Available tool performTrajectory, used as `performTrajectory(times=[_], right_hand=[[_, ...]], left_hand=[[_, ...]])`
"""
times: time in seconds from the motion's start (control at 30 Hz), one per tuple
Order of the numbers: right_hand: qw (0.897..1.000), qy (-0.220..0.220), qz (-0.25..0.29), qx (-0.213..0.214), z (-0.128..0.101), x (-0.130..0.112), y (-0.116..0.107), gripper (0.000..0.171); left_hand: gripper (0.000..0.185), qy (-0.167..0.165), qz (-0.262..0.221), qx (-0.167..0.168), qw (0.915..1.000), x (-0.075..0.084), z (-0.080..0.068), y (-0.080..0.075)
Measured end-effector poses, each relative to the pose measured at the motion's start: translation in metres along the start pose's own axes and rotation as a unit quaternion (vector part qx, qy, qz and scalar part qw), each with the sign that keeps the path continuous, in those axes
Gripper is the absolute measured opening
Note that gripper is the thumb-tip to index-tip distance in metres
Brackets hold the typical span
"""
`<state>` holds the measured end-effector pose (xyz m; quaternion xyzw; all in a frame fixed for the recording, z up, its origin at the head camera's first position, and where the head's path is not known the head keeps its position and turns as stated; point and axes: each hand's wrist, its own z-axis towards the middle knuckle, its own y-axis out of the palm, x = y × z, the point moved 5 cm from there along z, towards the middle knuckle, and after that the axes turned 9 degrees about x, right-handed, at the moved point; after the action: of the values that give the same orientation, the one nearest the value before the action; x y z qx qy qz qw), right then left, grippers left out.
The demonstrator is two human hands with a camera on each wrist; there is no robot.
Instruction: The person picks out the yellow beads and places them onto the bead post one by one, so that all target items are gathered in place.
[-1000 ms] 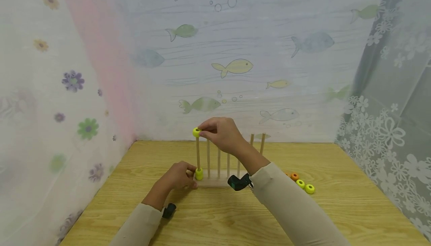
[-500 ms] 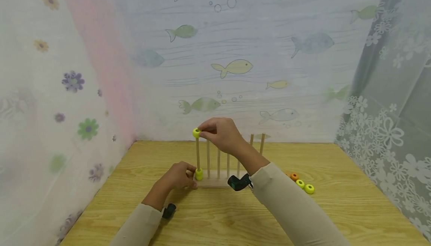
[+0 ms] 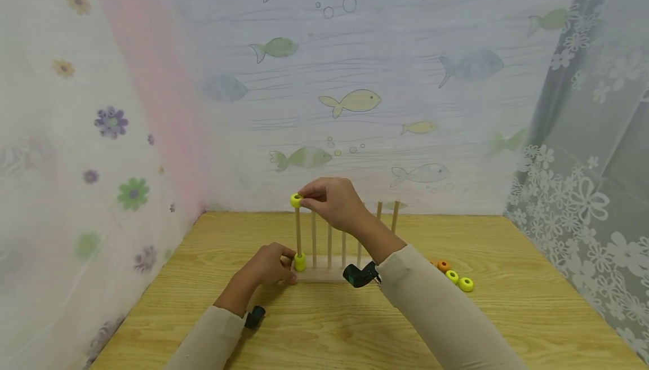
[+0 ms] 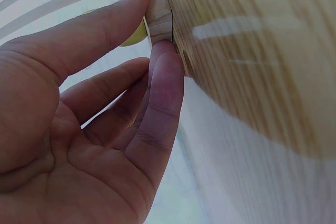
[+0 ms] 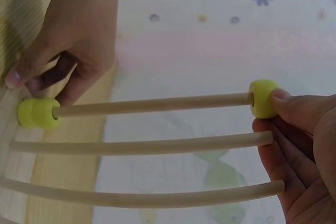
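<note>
My right hand [image 3: 334,202] pinches a yellow bead [image 3: 295,201] between thumb and fingers at the top of the leftmost wooden rod [image 3: 298,229]. The right wrist view has the rod's tip entering the hole of this bead [image 5: 262,99]. Two yellow beads [image 3: 300,262] are stacked at the foot of the same rod. My left hand [image 3: 269,264] holds the left end of the pale wooden base [image 3: 324,274], thumb on one side and fingers on the other, as in the left wrist view, where the base [image 4: 160,24] sits between them.
Several bare upright rods [image 3: 329,246] stand in a row on the base, partly hidden by my right arm. On the wooden table [image 3: 324,325] to the right lie two yellow beads [image 3: 466,284] and an orange bead [image 3: 443,266], with another orange one mostly behind the sleeve.
</note>
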<state>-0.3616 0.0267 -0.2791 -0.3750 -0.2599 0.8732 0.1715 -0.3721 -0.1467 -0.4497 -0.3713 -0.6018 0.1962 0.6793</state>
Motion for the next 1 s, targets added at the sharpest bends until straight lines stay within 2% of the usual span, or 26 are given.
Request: performTrajectory(times=[0.57,0.8,1.0], right_hand=[[1.000,-0.018,-0.019,0.001,0.0015,0.0002,0.0012,0.017],[0.999,-0.014,-0.030,0.001,0.0009,0.0001,0.0003,0.015],[0.999,-0.010,-0.036,0.007,-0.0005,-0.0023,-0.0014,0.014]], left_hand=[[0.065,0.002,-0.008,0.000,1.0000,0.0014,0.0000,0.0007],[0.057,0.008,0.006,0.002,1.0000,0.0042,-0.0020,-0.0003],[0.058,0.007,0.000,-0.001,1.0000,0.0036,-0.0021,0.0003]])
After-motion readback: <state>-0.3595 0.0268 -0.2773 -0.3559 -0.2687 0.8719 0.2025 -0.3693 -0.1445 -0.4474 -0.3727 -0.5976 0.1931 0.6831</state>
